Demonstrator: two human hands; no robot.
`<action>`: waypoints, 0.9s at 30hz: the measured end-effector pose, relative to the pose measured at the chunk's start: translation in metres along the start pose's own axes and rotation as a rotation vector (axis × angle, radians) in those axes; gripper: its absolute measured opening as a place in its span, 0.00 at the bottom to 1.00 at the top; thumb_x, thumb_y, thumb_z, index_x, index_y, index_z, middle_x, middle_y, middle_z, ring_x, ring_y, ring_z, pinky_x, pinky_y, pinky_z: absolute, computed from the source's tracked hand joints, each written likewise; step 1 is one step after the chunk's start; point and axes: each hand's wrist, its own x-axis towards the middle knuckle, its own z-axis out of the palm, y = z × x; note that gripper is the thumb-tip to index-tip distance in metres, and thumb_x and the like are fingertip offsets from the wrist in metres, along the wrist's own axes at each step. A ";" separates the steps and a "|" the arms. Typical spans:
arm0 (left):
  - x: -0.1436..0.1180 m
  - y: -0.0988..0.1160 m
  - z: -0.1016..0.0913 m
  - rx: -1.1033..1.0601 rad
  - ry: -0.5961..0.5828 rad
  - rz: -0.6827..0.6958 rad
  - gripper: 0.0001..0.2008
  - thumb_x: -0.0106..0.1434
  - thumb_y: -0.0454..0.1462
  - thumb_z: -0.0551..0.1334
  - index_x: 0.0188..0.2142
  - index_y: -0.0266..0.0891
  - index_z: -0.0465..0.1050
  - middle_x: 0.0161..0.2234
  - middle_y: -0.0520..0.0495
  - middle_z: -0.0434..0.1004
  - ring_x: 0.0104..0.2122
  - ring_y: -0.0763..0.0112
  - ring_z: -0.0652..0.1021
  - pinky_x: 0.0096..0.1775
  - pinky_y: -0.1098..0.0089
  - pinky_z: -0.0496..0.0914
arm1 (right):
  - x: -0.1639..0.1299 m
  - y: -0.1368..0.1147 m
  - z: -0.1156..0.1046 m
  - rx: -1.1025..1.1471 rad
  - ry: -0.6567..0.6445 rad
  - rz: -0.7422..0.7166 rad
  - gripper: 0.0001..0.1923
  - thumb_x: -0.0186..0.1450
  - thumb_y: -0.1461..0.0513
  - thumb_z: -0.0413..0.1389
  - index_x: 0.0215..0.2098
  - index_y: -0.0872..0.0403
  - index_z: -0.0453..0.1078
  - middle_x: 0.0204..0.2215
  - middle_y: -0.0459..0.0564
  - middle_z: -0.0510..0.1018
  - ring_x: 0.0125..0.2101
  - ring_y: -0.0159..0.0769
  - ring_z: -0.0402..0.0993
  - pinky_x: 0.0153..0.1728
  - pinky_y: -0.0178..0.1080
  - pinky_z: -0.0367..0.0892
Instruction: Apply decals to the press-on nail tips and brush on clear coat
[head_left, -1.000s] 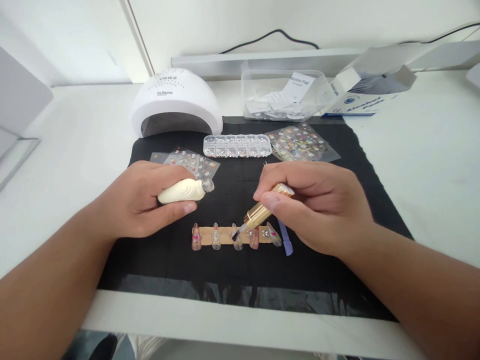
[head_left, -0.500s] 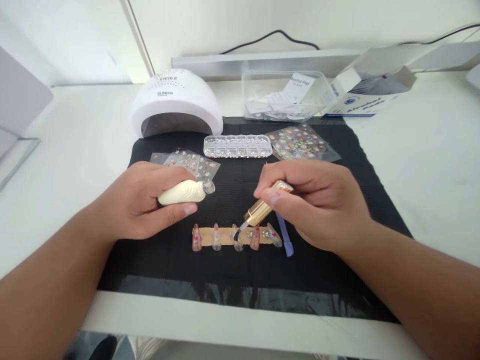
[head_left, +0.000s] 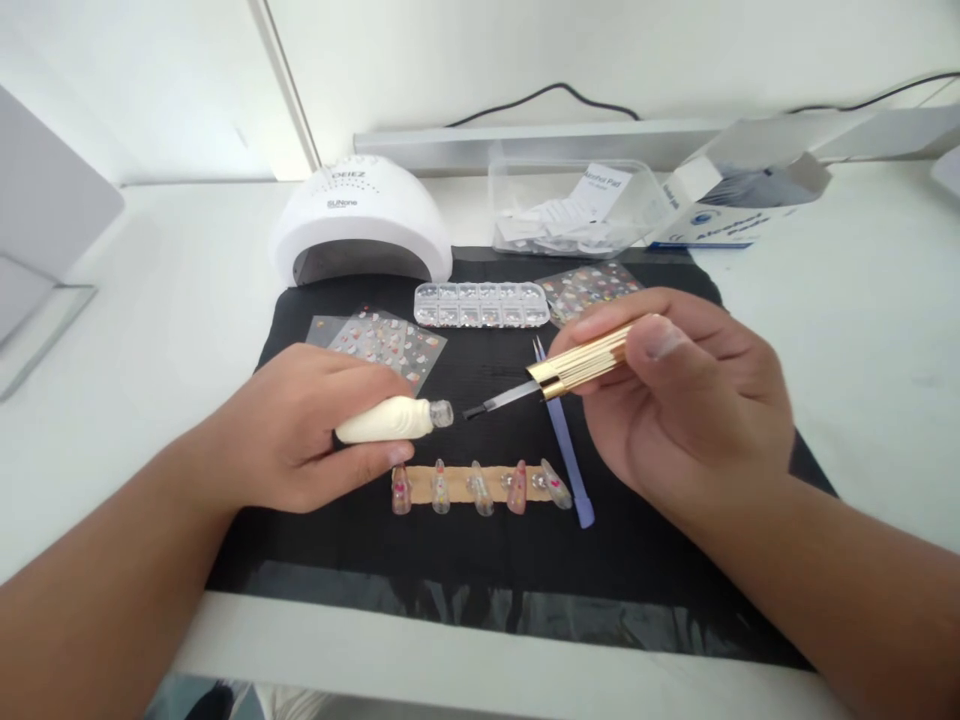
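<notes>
Head view. Brush cap point(head_left: 581, 362), pinched between thumb and fingers of the right hand point(head_left: 675, 400), had been lifted off the row of false nails point(head_left: 476, 485) where its bristles rested half a second earlier. It lay nearly level, bristle tip just beside the open neck of the cream bottle point(head_left: 390, 420). The left hand point(head_left: 300, 430) was closed around that bottle, neck tilted rightward. By this evidence, the brush was judged to be returning for a reload. Open mat point(head_left: 480, 560) remained between the nail strip and the near desk point(head_left: 375, 650) edge; a purple tool point(head_left: 570, 465) lay close at the strip's right end.
</notes>
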 end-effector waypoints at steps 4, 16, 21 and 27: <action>0.001 0.001 0.001 -0.037 -0.010 -0.007 0.07 0.70 0.39 0.58 0.36 0.39 0.69 0.24 0.52 0.71 0.22 0.70 0.69 0.25 0.69 0.60 | -0.001 0.001 -0.001 0.022 -0.001 -0.004 0.10 0.59 0.50 0.69 0.29 0.47 0.82 0.22 0.44 0.78 0.22 0.32 0.72 0.25 0.38 0.70; 0.001 0.004 0.003 -0.045 -0.026 -0.057 0.07 0.69 0.39 0.58 0.35 0.39 0.70 0.24 0.54 0.69 0.23 0.70 0.69 0.26 0.68 0.60 | -0.004 0.001 -0.001 0.040 -0.042 -0.006 0.09 0.62 0.52 0.67 0.32 0.47 0.82 0.24 0.46 0.81 0.25 0.32 0.75 0.25 0.35 0.72; 0.004 0.005 0.002 -0.034 -0.029 -0.045 0.09 0.69 0.39 0.57 0.34 0.38 0.70 0.24 0.53 0.69 0.23 0.70 0.69 0.26 0.68 0.60 | -0.006 0.001 -0.001 0.008 -0.058 0.024 0.10 0.61 0.51 0.68 0.32 0.48 0.82 0.24 0.46 0.80 0.24 0.32 0.75 0.25 0.36 0.73; 0.005 0.008 0.003 -0.029 -0.041 -0.043 0.08 0.69 0.38 0.57 0.34 0.37 0.70 0.24 0.54 0.70 0.23 0.71 0.70 0.25 0.69 0.60 | -0.009 0.000 -0.001 -0.206 -0.226 -0.024 0.08 0.65 0.53 0.65 0.37 0.47 0.81 0.26 0.45 0.80 0.25 0.32 0.76 0.23 0.35 0.72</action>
